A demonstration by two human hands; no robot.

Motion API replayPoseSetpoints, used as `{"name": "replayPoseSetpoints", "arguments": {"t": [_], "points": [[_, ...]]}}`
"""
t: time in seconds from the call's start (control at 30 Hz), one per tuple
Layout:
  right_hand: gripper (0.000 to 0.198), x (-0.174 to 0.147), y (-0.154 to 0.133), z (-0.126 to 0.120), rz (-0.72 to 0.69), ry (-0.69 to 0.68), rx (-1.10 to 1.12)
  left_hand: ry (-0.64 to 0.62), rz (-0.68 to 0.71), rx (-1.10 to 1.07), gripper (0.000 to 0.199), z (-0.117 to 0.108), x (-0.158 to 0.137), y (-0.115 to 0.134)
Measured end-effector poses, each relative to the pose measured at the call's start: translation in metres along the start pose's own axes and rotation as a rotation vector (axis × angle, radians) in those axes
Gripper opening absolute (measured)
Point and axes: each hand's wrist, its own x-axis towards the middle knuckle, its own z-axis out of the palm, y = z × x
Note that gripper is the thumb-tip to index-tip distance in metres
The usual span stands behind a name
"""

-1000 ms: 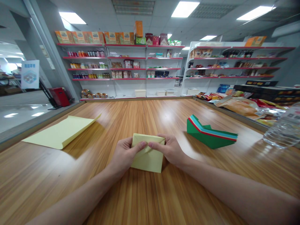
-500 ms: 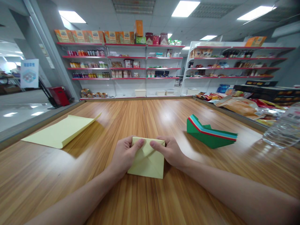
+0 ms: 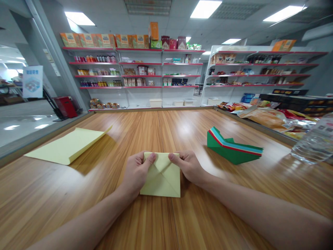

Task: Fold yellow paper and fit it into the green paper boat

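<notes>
1. The left hand [image 3: 135,171] and right hand [image 3: 193,167] each pinch an upper corner of the square pale-yellow folded paper [image 3: 162,182].
2. It lies between them, over the brown wood-grain bench [image 3: 145,229].
3. Rightward stands a green-red-blue layered folded-paper shape [image 3: 234,155].

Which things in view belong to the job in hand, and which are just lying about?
In the job:
- folded yellow paper, held by the left hand and right hand
- probably the loose yellow sheet, similar in colour

Apparently just lying about:
- folded green, red and blue paper
- clear plastic bottle, far right
- snack packets beyond it
</notes>
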Motion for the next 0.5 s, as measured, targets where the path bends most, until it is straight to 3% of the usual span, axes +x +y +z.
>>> {"name": "replayPoseSetpoints", "arguments": {"t": [0.17,0.5], "points": [[0.043,-0.0014,-0.0022,0.0015,0.021,-0.018,0.043,-0.031,-0.019,-0.072,0.032,0.0004,-0.0007,-0.0008],[0.029,-0.0019,-0.0037,0.0046,0.064,-0.075,0.055,0.070,0.032,-0.047,0.030,0.0026,-0.0067,0.0026]]}}
